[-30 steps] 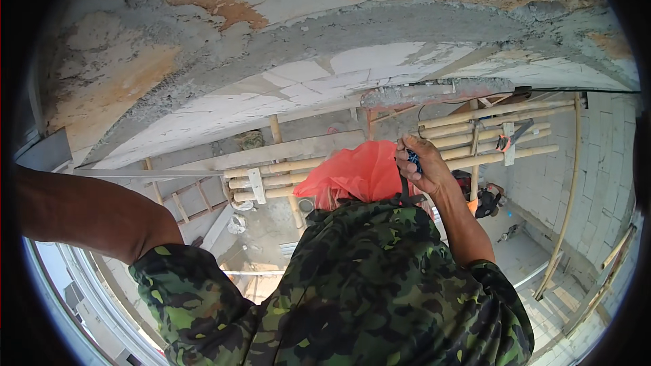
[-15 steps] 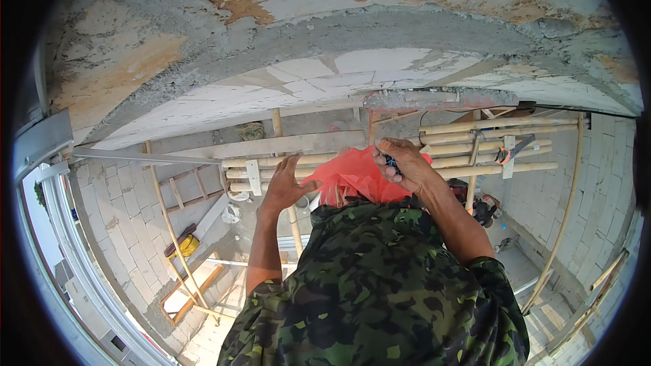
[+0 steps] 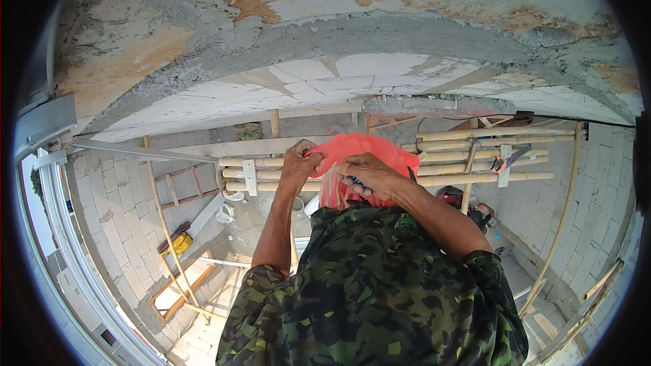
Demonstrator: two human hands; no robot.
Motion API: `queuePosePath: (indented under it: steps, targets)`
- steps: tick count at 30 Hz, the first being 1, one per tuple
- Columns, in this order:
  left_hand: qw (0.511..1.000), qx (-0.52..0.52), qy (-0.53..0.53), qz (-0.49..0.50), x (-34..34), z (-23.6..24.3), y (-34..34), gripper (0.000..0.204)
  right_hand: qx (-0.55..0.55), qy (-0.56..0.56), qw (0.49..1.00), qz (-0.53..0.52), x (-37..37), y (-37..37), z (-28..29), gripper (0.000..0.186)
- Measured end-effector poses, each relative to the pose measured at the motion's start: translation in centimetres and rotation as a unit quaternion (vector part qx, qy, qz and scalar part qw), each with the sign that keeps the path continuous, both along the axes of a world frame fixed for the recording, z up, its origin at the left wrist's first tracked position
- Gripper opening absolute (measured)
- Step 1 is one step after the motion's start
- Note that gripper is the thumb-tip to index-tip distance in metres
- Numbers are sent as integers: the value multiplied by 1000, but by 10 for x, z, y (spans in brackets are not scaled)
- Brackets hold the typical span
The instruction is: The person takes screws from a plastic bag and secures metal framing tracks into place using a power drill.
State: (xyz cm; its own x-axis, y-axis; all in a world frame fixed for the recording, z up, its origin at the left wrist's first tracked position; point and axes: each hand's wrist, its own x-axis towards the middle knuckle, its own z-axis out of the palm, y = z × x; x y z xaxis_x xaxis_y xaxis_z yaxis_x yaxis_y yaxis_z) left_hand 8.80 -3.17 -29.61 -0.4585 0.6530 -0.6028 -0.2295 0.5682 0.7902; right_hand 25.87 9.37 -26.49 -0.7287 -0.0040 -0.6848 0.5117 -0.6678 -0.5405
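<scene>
A thin, see-through red plastic bag (image 3: 363, 146) is in front of my chest, its film bunched and crinkled. My left hand (image 3: 300, 164) pinches the bag's left edge between thumb and fingers. Against the bag's middle is my right hand (image 3: 373, 176), its fingers curled round small dark-bluish pieces. Only a little of these pieces shows between the fingers, so their kind is unclear. The bag's lower part is hidden behind my camouflage shirt (image 3: 380, 278).
Bamboo poles (image 3: 485, 154) form a platform below, with pliers-like orange-and-black tool (image 3: 500, 163) on its right side. A rough cement wall (image 3: 352, 37) stands ahead. Lower left are a yellow object (image 3: 178, 244) and a wooden ladder (image 3: 183, 188). A window frame (image 3: 74, 257) borders the left.
My left hand, open beside the bag before, has closed on its edge. My right hand has moved left and down across the bag, still holding the dark pieces.
</scene>
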Motion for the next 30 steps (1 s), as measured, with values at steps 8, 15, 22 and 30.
queuePosePath:
  steps: [8, 15, 22, 30]
  targets:
    - [939, 23, 272, -210, 13, 29, 31, 27, -20, -85, 977, -193, -6, -2, -16, 17]
    - [918, -46, 256, -298, 16, 40, 60, 31, 24, -108, 949, -294, -1, -17, -45, 18]
    - [932, -4, 234, -277, 26, 30, 69, 27, 50, -83, 942, -322, 12, -17, -57, 18]
    - [926, -4, 223, -305, 35, 28, 81, 28, 365, -84, 899, -225, 34, -27, -94, 21]
